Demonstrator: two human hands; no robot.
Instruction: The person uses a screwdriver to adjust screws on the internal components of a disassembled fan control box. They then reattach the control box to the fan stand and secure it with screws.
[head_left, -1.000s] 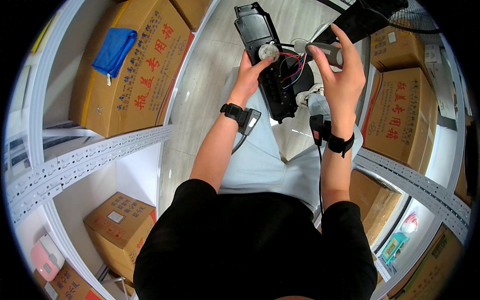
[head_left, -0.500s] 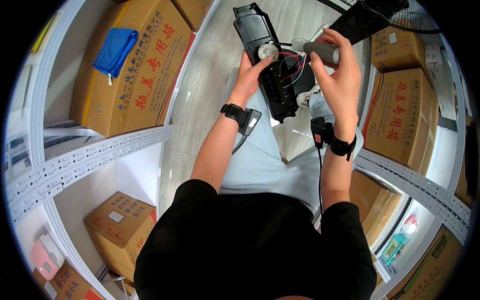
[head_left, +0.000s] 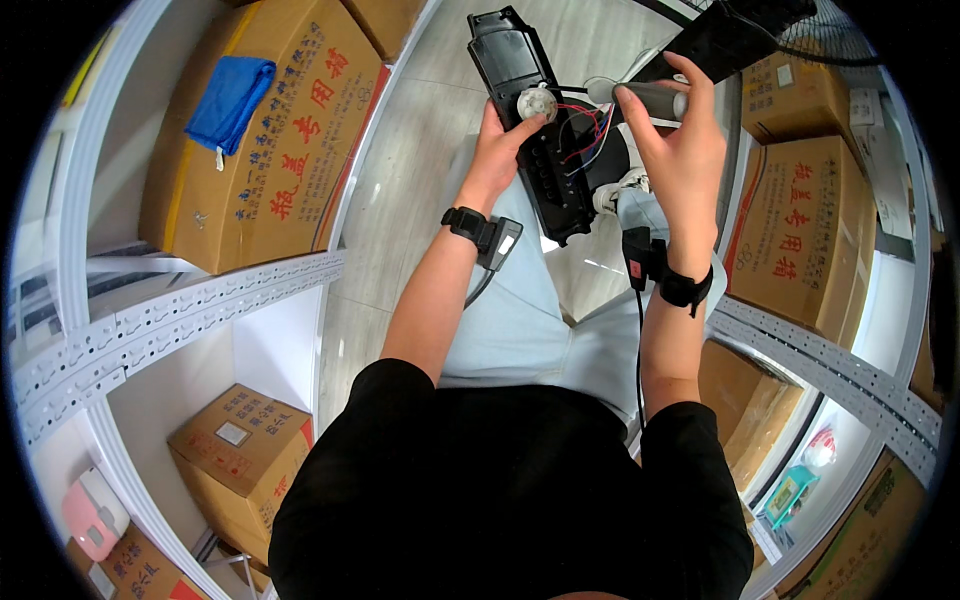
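Black plastic, long and ribbed: the housing (head_left: 552,178) is held aslant ahead of the person, over the floor (head_left: 395,190) near the knees. Whether a leg bears any of it, cannot tell. A pale round part (head_left: 537,104) sits on it; thin coloured wires (head_left: 588,108) run off to the right.

Left hand (head_left: 494,155): fingers closed round the housing's left edge, thumb over the round part's near rim. Right hand (head_left: 688,155): thumb and fingers in a loose pinch on a grey tool (head_left: 655,100), one finger raised. Its slim dark shaft points at the round part; contact uncertain.

Handling, by judgement: stiff shell, fairly light, smooth enough to slide; wires the fragile bit. Best taken by the long side edges, clear of the leads.

Containers: large carton (head_left: 270,205) at left, blue cloth (head_left: 230,103) on it; smaller carton (head_left: 240,445) below; another carton (head_left: 795,225) at right. Contents hidden. Pink-and-white case (head_left: 93,515) lower left, contents likewise unseen.
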